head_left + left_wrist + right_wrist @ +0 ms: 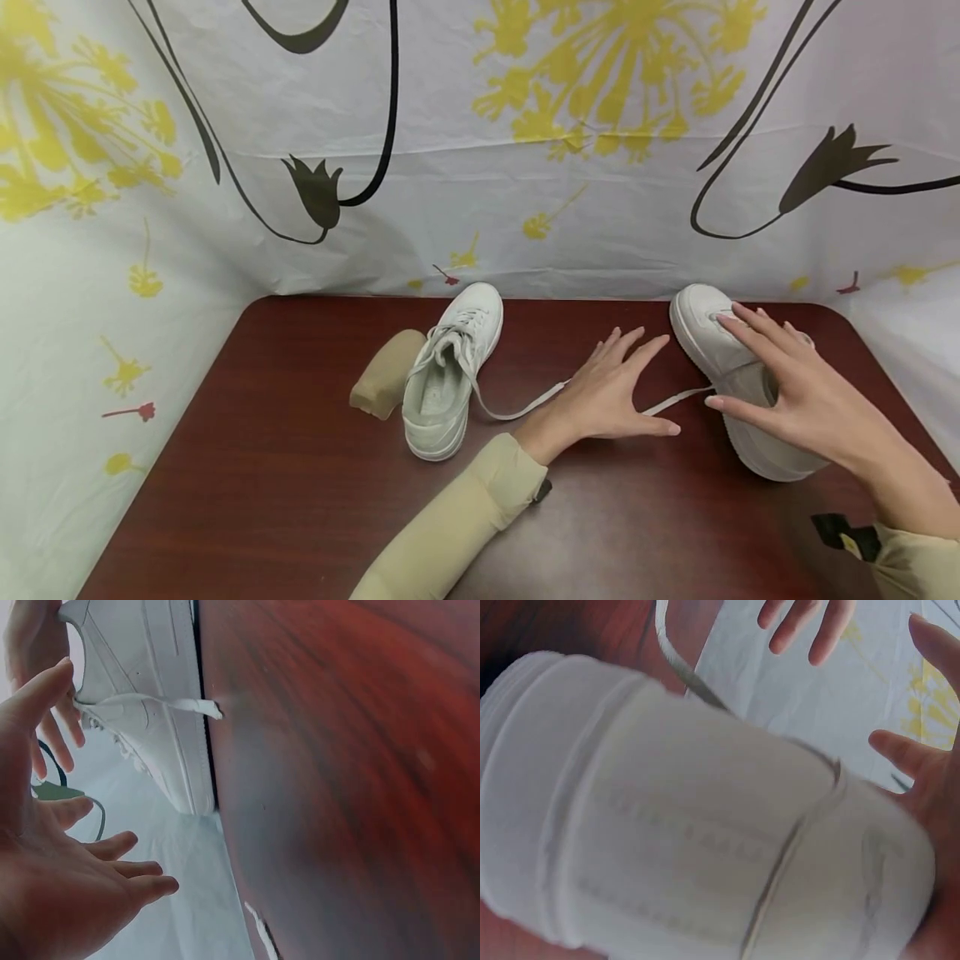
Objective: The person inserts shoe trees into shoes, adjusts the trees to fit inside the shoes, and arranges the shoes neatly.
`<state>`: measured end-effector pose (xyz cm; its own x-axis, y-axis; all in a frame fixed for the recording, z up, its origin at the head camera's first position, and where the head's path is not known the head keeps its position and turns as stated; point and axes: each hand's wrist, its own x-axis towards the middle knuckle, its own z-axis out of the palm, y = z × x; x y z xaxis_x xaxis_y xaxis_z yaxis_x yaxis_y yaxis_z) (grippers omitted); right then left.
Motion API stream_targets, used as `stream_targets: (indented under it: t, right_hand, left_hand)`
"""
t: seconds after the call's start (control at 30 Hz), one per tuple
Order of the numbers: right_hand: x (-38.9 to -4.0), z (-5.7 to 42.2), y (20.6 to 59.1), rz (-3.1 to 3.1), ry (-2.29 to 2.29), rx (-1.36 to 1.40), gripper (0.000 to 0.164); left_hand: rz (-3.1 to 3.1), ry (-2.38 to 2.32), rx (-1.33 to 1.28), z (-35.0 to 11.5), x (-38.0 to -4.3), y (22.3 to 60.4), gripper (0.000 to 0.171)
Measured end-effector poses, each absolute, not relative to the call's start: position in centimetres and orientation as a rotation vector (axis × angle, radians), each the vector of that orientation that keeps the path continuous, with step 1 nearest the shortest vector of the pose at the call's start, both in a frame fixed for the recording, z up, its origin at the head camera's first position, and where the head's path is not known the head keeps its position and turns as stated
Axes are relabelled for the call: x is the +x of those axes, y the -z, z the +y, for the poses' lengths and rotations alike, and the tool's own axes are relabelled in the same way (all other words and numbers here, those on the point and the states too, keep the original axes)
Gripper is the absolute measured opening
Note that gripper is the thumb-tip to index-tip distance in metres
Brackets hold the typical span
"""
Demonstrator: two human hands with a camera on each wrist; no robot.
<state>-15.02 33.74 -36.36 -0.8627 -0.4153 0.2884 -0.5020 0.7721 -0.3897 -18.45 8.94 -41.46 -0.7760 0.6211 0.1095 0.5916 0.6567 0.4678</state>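
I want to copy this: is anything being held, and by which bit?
Nothing looks held. The left hand is spread above the table; the right hand is spread over one shoe, perhaps touching it.

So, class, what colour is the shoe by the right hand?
The shoe by the right hand is white; the head view shows it best.

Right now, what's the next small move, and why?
I'd probably have the left hand pinch the loose lace of the right-hand shoe. That lace runs toward the left hand, whose fingers are spread and hold nothing; the right hand is at that shoe and could likely steady it.
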Motion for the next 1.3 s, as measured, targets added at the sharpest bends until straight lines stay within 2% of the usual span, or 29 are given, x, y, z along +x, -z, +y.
stream_targets:
  t: [0.5,0.8,1.3]
  right_hand:
    - [-15.4,32.1,36.4,-2.776,-0.564,0.726,0.104]
    - [-15.6,30.9,36.4,-2.702,-0.526,0.847,0.105]
    - [-15.3,29.7,36.6,-2.725,-0.456,0.827,0.111]
  left_hand:
    - [2.902,-0.576,1.106,7.7,-17.9,41.6,0.11]
    - [2.924,-0.544,1.1,6.5,-17.5,41.3,0.11]
    - [2.888,-0.617,1.101,5.2,-16.4,41.0,0.106]
